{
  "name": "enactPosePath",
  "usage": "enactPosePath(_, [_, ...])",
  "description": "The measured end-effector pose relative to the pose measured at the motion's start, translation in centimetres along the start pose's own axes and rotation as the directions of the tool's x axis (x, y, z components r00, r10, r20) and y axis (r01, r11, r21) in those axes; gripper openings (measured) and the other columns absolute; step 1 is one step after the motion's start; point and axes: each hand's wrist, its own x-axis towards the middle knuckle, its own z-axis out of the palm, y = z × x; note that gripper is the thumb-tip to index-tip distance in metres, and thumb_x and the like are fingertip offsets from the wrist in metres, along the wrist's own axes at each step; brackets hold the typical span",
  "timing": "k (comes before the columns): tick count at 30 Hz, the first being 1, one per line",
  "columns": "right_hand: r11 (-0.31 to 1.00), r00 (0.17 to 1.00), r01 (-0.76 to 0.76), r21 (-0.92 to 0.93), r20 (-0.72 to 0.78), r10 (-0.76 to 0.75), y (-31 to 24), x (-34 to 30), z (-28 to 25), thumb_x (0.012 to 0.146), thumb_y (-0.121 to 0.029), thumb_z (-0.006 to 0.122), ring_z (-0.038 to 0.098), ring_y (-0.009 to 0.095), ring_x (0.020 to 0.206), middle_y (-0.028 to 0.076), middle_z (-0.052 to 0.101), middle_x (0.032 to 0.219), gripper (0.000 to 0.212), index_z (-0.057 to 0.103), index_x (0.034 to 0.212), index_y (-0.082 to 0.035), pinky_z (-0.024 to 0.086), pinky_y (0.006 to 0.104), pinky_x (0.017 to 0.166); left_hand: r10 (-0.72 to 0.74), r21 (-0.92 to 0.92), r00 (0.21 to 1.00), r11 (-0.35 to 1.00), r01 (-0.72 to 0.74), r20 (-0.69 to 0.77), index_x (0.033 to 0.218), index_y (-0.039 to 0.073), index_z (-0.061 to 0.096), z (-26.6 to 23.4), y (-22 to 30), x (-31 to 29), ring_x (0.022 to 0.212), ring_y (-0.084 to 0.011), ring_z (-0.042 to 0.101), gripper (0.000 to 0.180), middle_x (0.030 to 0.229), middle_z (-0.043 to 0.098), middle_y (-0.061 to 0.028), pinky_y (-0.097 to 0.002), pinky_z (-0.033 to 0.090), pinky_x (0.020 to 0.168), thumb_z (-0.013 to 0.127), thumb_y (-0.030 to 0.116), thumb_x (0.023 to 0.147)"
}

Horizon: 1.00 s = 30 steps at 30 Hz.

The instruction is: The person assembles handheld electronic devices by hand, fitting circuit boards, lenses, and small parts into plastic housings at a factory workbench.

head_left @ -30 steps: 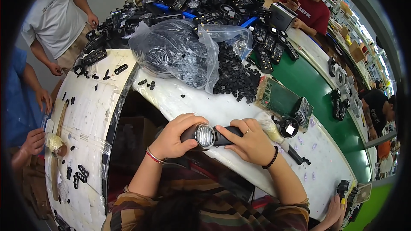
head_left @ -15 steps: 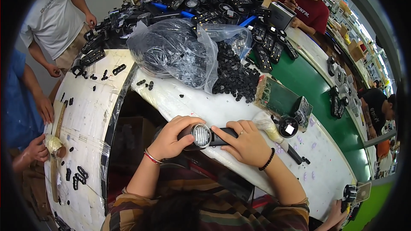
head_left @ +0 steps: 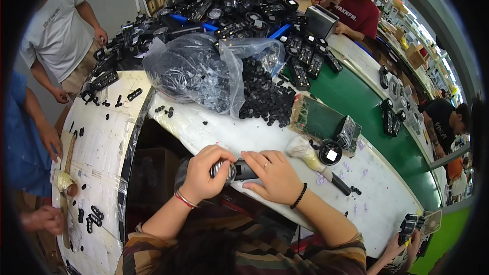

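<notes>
Over the near edge of the white table, both my hands hold a black flashlight (head_left: 246, 170) with a round, clear, ribbed lens at its left end. My left hand (head_left: 205, 173) wraps round the lens head, thumb on top. My right hand (head_left: 275, 177) is closed over the long dark body, covering its right end. To the right lies a mallet (head_left: 338, 184) with a plastic-wrapped head and dark handle. Beside it is a round black lamp head (head_left: 330, 159) with a white square on it.
A plastic bag (head_left: 188, 71) and a pile of small black parts (head_left: 265, 94) are on the table ahead, before a heap of black lamps (head_left: 239, 7). A green box (head_left: 323, 117) stands right. Co-workers stand left and far right; one hand (head_left: 43, 219) is near another mallet (head_left: 63, 181).
My hands have shifted slightly left and tilted the flashlight, so its lens faces more to the left. My view has turned a little. The co-worker's hand at left has moved off the mallet.
</notes>
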Motion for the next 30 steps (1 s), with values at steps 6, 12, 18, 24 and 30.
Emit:
enactPosePath(6, [0.992, 0.964, -0.008, 0.123, -0.262, 0.04, 0.9, -0.5, 1.1, 0.07, -0.042, 0.074, 0.056, 0.026, 0.085, 0.008, 0.061, 0.1, 0.063, 0.057, 0.117, -0.003, 0.043, 0.0372, 0.076, -0.295, -0.489, 0.955, 0.836, 0.247, -0.023, 0.084, -0.004, 0.063, 0.7, -0.4, 0.1, 0.074, -0.0187, 0.062, 0.016, 0.082, 0.068, -0.0113, -0.0303, 0.049, 0.078, 0.048, 0.002, 0.087])
enactPosePath(12, [0.863, 0.906, -0.071, 0.5, -0.329, 0.265, 0.4, -1.3, -0.6, 0.071, -0.033, 0.077, 0.058, 0.023, 0.089, 0.009, 0.062, 0.099, 0.059, 0.057, 0.118, -0.003, 0.046, 0.0344, 0.075, -0.342, -0.975, 0.936, 0.17, 0.145, 0.08, 0.107, -0.006, 0.056, 1.3, 2.0, 2.0, 0.099, -0.0282, 0.061, 0.056, 0.103, 0.064, -0.0226, -0.0372, 0.044, 0.093, 0.026, 0.04, 0.1])
enactPosePath(18, [-0.274, 0.804, -0.008, 0.962, 0.17, 0.57, 0.3, -1.4, 2.2, 0.101, -0.043, 0.031, 0.064, 0.017, 0.074, 0.009, 0.062, 0.092, 0.045, 0.05, 0.113, -0.004, 0.053, 0.028, 0.066, -0.037, -0.647, 0.924, 0.703, 0.295, 0.381, 0.146, 0.003, 0.016, 6.3, 1.4, 0.8, 0.115, -0.0153, 0.047, 0.084, 0.132, 0.043, -0.0087, -0.0362, 0.042, 0.097, 0.069, 0.001, 0.081])
enactPosePath(24, [-0.413, 0.824, -0.032, 0.91, 0.257, 0.504, 0.9, -1.8, 2.5, 0.102, -0.037, 0.032, 0.064, 0.02, 0.091, 0.013, 0.063, 0.102, 0.042, 0.048, 0.118, -0.002, 0.053, 0.0309, 0.08, -0.168, -0.698, 0.881, 0.553, 0.455, 0.442, 0.146, 0.006, 0.012, 6.9, 0.8, 0.6, 0.109, -0.0147, 0.051, 0.087, 0.125, 0.045, -0.0073, -0.0303, 0.047, 0.09, 0.068, -0.002, 0.08])
enactPosePath(30, [-0.172, 0.865, -0.075, 0.982, 0.15, 0.48, 0.8, -1.7, 2.4, 0.091, -0.005, 0.053, 0.059, 0.018, 0.102, 0.011, 0.057, 0.113, 0.036, 0.04, 0.124, 0.001, 0.049, 0.0316, 0.089, -0.139, -0.729, 0.9, 0.542, 0.418, 0.413, 0.144, 0.005, 0.016, 7.0, 0.3, 0.5, 0.111, -0.0148, 0.05, 0.084, 0.124, 0.045, -0.0077, -0.0304, 0.046, 0.092, 0.067, -0.005, 0.078])
